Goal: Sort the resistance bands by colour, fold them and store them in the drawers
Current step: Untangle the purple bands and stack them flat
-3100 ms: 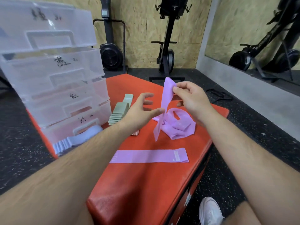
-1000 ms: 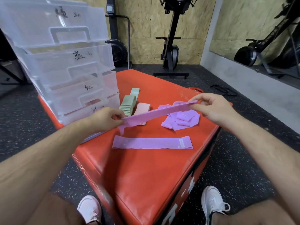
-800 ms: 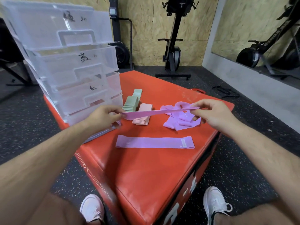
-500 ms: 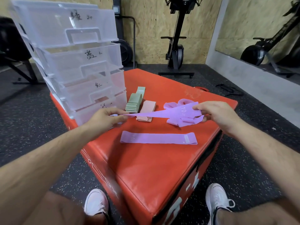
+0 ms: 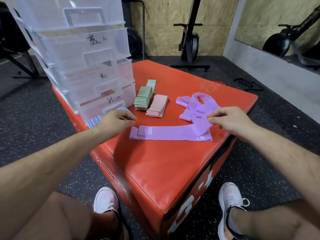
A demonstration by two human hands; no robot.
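Purple bands: two long purple bands (image 5: 170, 134) lie flat, one on the other, on the red box (image 5: 155, 167), stretched between the two hands.
Right hand: the right hand (image 5: 230, 121) comes in palm down with the wrist level; its thumb and fingertips (image 5: 210, 118) pinch the raised right end of the upper band, which curls up off the lower one.
Left hand: the left hand (image 5: 115, 122) hovers palm down just beyond the bands' left end, fingers half curled and thumb near the forefinger; it holds nothing, and the band end lies just below and to the right of its fingertips.
Forearms: both bare forearms reach forward from the lower corners, elbows wide, converging on the box top.
Purple heap: a loose tangle of purple bands (image 5: 195, 104) lies just past the right hand, touching the pinched end.
Folded stacks: a pink stack (image 5: 156, 105) and, beside it on the left, a green stack (image 5: 143, 99) sit beyond the gap between the hands, nearer the left one.
Blue stack: folded pale blue bands (image 5: 97, 120) show just left of the left hand, partly hidden by it.
Drawers: a clear plastic drawer unit (image 5: 83, 54) rises beyond the left hand, drawers marked with handwriting too blurred to read.
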